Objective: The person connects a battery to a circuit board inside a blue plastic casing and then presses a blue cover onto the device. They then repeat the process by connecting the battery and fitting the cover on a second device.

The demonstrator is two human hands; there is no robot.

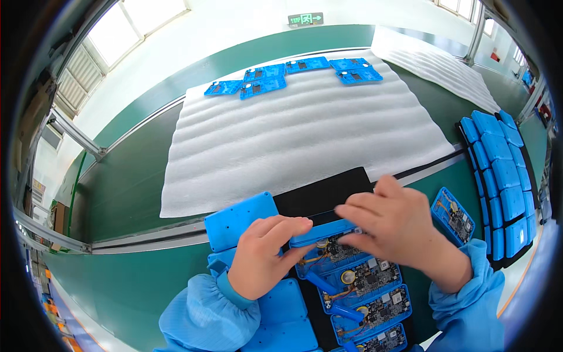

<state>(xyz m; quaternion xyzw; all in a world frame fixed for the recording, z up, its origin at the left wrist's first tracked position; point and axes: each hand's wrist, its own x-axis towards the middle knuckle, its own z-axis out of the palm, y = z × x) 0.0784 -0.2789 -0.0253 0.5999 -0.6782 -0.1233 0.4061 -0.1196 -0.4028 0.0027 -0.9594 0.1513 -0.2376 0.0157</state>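
A blue plastic cover [322, 232] is tilted over the farthest circuit-board housing in a column in front of me. My left hand [256, 255] pinches the cover's left end between thumb and fingers. At its right end, my right hand [394, 226] has its thumb and fingers around the edge, some fingers raised. Beneath, the housing's circuit board [340, 251] with thin wires partly shows. Nearer to me lie more open blue housings with boards [375, 278], round yellow-topped cells and blue cylinders [321, 283] at their left.
Plain blue covers [240, 222] lie left of the column, partly under my left arm. One open housing [453, 216] lies to the right, beside stacked blue cases [504, 170]. Beyond, white foam sheet [293, 135] covers a green belt, with several blue housings [263, 88] at its far edge.
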